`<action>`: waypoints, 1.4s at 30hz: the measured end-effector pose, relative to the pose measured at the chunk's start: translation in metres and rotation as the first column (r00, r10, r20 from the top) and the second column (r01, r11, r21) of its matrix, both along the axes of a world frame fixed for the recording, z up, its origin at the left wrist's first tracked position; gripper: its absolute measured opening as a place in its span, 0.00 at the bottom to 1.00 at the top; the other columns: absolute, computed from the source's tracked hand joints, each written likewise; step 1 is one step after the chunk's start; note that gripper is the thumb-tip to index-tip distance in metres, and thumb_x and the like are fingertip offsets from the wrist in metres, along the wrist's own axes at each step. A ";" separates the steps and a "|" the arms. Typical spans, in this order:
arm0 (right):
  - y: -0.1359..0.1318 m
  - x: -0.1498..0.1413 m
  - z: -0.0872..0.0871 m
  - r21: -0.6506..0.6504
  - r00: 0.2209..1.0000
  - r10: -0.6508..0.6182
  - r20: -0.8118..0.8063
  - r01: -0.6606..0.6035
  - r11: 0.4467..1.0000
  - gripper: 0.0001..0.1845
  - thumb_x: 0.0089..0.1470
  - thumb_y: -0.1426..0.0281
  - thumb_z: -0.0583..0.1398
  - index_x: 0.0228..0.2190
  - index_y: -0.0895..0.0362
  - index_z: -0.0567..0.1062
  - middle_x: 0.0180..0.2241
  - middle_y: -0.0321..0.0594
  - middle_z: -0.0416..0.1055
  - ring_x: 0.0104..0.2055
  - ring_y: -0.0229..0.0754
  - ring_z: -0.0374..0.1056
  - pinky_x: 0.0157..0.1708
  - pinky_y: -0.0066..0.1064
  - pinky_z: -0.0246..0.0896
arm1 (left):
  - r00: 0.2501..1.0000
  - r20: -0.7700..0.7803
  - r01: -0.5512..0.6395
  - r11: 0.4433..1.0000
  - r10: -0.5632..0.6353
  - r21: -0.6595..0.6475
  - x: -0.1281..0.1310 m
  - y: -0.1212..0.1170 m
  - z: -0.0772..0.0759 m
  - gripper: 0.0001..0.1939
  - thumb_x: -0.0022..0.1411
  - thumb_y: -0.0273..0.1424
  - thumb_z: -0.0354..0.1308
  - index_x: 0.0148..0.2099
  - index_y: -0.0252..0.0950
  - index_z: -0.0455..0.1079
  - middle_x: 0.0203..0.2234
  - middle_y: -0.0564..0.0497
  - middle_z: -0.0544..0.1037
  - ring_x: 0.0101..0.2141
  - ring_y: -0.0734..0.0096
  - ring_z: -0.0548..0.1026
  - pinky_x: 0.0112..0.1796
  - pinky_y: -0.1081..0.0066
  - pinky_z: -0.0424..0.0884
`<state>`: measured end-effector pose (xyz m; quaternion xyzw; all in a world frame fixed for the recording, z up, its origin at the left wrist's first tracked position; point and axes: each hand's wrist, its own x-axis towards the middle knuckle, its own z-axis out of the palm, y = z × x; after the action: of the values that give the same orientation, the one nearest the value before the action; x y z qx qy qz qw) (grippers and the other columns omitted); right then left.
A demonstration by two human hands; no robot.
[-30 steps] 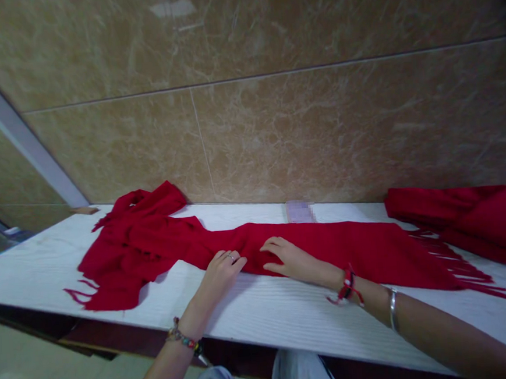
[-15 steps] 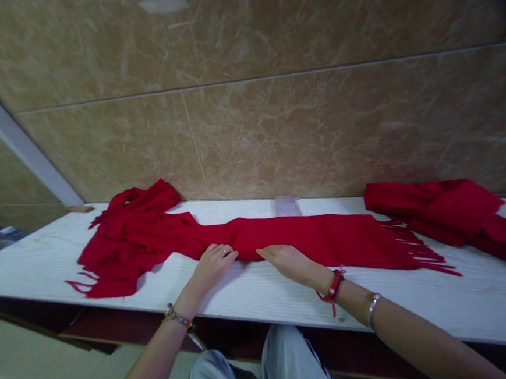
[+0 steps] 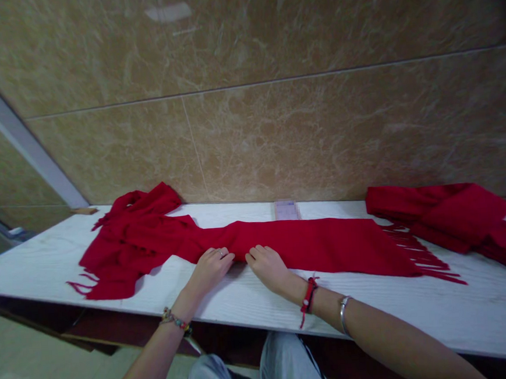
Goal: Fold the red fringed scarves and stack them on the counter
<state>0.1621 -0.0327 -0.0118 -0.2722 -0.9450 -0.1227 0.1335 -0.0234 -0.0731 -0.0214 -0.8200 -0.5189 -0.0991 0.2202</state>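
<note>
A red fringed scarf (image 3: 322,242) stretches across the white table (image 3: 403,312), flat on the right and bunched in loose folds on the left. My left hand (image 3: 214,265), with a ring on one finger, is closed on the scarf's near edge around its middle. Just to the right of it, my right hand (image 3: 265,264) grips the same edge with curled fingers. A narrow gap separates the two hands. The scarf's right end finishes in long fringe strands lying on the table. My fingertips are partly hidden by the hands.
More red folded cloth (image 3: 448,215) lies at the right by the wall. A small pale rectangular item (image 3: 287,210) sits behind the scarf. A marble-patterned wall (image 3: 275,135) rises at the table's back edge. A small brown piece (image 3: 83,211) rests at the far left corner.
My right hand has moved left, closer to my left hand, and its fingers have curled onto the scarf's edge. My left hand stays nearly in place. The view has shifted slightly.
</note>
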 end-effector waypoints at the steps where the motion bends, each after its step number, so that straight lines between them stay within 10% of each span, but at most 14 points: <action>1: -0.001 0.001 0.001 -0.015 1.000 -0.012 0.007 0.012 1.000 0.08 0.53 0.78 0.52 0.33 0.61 0.70 0.33 0.48 0.69 0.37 0.45 0.62 0.33 0.34 0.56 | 1.000 0.002 -0.006 1.000 0.006 -0.011 0.001 -0.001 0.001 0.08 0.61 0.24 0.47 0.36 0.35 0.67 0.30 0.49 0.71 0.32 0.69 0.68 0.36 0.67 0.62; 13: 0.000 0.013 0.004 -0.095 0.998 -0.003 0.061 0.009 0.995 0.08 0.52 0.78 0.53 0.31 0.60 0.72 0.33 0.46 0.70 0.35 0.43 0.65 0.33 0.32 0.58 | 0.975 0.092 -0.207 0.978 0.203 0.031 -0.042 -0.006 0.008 0.11 0.54 0.21 0.49 0.39 0.36 0.66 0.39 0.47 0.70 0.41 0.62 0.67 0.41 0.62 0.63; 22: 0.019 0.026 0.016 -0.232 0.949 -0.185 -0.256 0.126 0.965 0.13 0.54 0.76 0.50 0.36 0.59 0.73 0.35 0.43 0.72 0.38 0.40 0.66 0.40 0.29 0.59 | 0.948 0.124 -0.283 0.954 0.293 -0.094 -0.041 0.005 0.000 0.16 0.52 0.20 0.50 0.45 0.36 0.62 0.41 0.47 0.68 0.39 0.66 0.69 0.41 0.66 0.66; 33: 0.035 0.032 0.010 -0.384 0.840 -0.275 -0.467 0.088 0.919 0.14 0.51 0.78 0.51 0.37 0.60 0.73 0.36 0.43 0.72 0.39 0.40 0.67 0.43 0.28 0.59 | 0.784 0.187 -0.607 0.794 0.592 0.035 -0.148 0.007 0.043 0.17 0.54 0.20 0.44 0.47 0.30 0.63 0.42 0.41 0.67 0.42 0.62 0.68 0.43 0.64 0.65; 42: 0.056 0.036 0.003 -0.397 0.818 -0.350 -0.456 0.165 0.903 0.13 0.51 0.77 0.52 0.37 0.59 0.73 0.39 0.43 0.72 0.41 0.41 0.67 0.43 0.29 0.58 | 0.970 -0.107 -0.227 0.969 0.216 -0.099 -0.089 0.018 0.020 0.17 0.57 0.20 0.46 0.48 0.34 0.63 0.43 0.43 0.70 0.44 0.64 0.70 0.41 0.67 0.68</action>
<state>0.1979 0.0235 -0.0086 -0.4409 -0.8341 0.1028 0.3151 -0.1121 -0.0551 -0.0012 -0.7715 -0.6010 -0.0057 0.2088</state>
